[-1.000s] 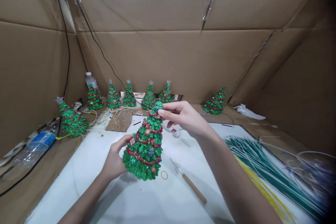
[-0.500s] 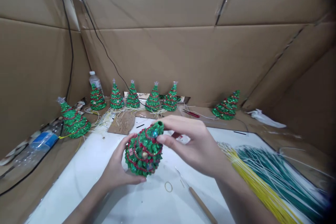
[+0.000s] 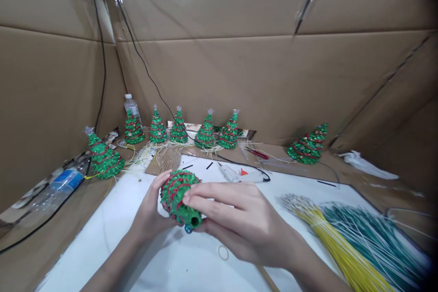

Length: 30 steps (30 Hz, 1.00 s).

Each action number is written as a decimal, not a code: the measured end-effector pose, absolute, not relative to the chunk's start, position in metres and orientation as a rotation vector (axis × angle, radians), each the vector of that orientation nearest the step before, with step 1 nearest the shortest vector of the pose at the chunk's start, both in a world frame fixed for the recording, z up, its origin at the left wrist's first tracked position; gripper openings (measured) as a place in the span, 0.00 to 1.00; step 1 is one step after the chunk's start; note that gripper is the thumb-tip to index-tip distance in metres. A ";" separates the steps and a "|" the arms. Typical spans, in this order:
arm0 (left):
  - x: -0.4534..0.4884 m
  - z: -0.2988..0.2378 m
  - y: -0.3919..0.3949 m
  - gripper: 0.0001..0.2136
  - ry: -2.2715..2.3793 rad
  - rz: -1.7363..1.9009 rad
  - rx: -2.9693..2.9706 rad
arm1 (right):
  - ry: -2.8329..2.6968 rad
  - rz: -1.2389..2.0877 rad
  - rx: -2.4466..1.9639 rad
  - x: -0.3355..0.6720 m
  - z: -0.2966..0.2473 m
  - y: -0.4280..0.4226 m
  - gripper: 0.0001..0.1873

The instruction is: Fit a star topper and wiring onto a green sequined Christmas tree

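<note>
Now I am tilting the miniature Christmas tree [image 3: 175, 195] further, so its hollow tip [image 3: 194, 220] is facing me, apparently reachable, beside my right hand [image 3: 244, 223], which is pinching it narrowly; my left hand [image 3: 149, 213], half curled, is cupping its wide end [image 3: 168, 185].

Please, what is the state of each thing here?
Held tree: tilted, open tip facing camera.
Left grip: holding tree's wide part.
Right grip: closed near tree's tip.
Four starred back trees: upright.
Back bottle: standing, capped.
Tree by back bottle: upright.
Left tree: tilted, star-topped.
Right tree: tilted, no star visible.
Blue-labelled bottle: on its side.
Yellow strands: bundled, lying.
Green strands: lying loose.
Red-handled tool: lying.
Thin ring: lying flat.
</note>
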State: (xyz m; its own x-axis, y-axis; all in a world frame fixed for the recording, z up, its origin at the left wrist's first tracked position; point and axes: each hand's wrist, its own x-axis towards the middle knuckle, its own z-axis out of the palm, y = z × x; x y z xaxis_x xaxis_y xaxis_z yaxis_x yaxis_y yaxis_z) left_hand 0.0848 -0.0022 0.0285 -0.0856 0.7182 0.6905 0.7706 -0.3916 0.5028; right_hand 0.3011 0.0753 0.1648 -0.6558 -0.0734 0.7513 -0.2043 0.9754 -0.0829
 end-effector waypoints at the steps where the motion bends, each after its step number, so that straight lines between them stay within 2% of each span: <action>1: 0.084 0.028 -0.002 0.40 -1.704 -1.507 -2.092 | -2.292 0.197 0.197 0.301 0.165 0.075 0.09; 23: 0.082 0.025 -0.001 0.40 -1.675 -1.455 -2.106 | -2.290 0.141 0.219 0.298 0.161 0.079 0.09; 30: 0.081 0.026 -0.003 0.46 -1.744 -1.461 -2.204 | -2.231 0.203 0.181 0.295 0.156 0.081 0.10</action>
